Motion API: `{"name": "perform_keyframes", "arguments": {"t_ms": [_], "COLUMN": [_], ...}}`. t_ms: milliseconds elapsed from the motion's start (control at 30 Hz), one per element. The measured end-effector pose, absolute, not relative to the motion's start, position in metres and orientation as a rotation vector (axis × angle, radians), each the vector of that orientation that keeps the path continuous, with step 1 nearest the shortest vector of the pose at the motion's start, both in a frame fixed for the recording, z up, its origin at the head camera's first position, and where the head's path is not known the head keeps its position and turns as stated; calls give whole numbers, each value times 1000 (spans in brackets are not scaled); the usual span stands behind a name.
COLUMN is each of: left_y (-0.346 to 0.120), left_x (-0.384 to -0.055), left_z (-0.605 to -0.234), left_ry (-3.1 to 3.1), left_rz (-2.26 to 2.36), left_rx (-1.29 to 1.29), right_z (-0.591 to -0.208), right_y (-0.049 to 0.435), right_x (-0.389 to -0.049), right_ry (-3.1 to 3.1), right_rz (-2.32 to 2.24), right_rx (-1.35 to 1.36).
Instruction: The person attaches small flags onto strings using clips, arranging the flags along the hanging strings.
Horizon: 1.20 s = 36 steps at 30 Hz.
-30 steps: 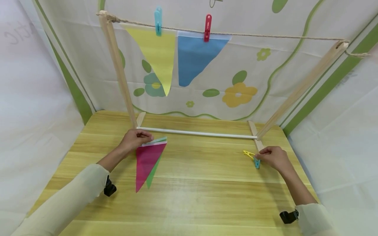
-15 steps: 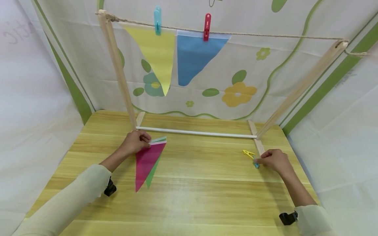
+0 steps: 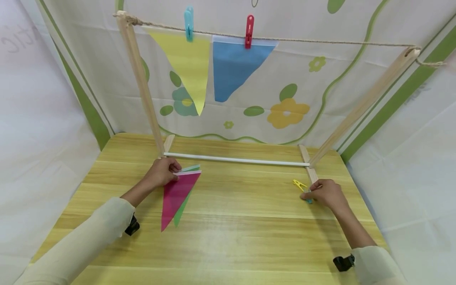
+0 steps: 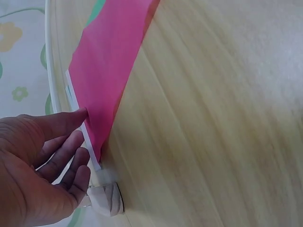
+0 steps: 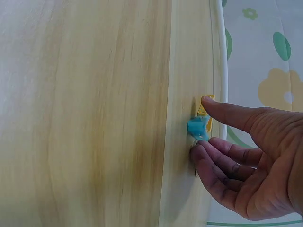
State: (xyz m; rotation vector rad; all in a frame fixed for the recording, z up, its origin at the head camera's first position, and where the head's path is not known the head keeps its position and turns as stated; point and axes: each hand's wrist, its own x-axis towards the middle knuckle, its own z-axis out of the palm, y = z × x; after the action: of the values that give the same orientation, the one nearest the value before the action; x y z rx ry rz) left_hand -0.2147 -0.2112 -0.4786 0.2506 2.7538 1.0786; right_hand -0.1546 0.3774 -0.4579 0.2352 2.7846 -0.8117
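Observation:
In the head view my left hand (image 3: pixel 162 171) pinches the white-edged top of a pink triangular pennant (image 3: pixel 178 191). A green pennant (image 3: pixel 182 209) lies behind it, mostly covered; whether the fingers hold it too is unclear. The left wrist view shows the thumb on the front of the pink pennant (image 4: pixel 106 71), with fingers behind its edge. At the right, my right hand (image 3: pixel 327 194) is at a teal clothespin (image 5: pixel 198 127), thumb and fingers spread on either side of it. A yellow clothespin (image 3: pixel 299 184) lies beside the teal one, partly behind the thumb in the right wrist view.
A twine line (image 3: pixel 320 41) runs between two wooden posts (image 3: pixel 140 79). A blue clothespin (image 3: pixel 189 24) holds a yellow pennant (image 3: pixel 190 63) on it, a red clothespin (image 3: pixel 249 31) a blue pennant (image 3: pixel 236 69). A white rod (image 3: pixel 235 160) joins the posts' feet.
My left thumb has slid left along the pink pennant's top, and the pennants' lower tips have shifted slightly left. My right hand has moved a little left, its thumb now over the teal clothespin.

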Motion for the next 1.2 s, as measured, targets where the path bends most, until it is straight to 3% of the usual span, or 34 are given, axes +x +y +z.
{"name": "perform_keyframes", "arguments": {"t_ms": [167,400,500,833,1200], "left_y": [-216,-236,-238,-217,-216], "left_x": [-221,-254,-256,-225,-227], "left_z": [-482,-534,-538,-471,-455], "left_ry": [2737,2748,2756,2663,2500], "left_rz": [1071,1066,1053,1096,1251], "left_rx": [289,342,372,365,280], "right_z": [-461,-468,-470,-465,-452], "right_y": [370,360,356,356,360], "right_x": [-159,-162,-164,-170,-178], "right_ry": [2810,2830,2828,2795,2677], "right_rz": [-775,-820,-825,-779,-728], "right_rx": [195,158,149,101,38]}}
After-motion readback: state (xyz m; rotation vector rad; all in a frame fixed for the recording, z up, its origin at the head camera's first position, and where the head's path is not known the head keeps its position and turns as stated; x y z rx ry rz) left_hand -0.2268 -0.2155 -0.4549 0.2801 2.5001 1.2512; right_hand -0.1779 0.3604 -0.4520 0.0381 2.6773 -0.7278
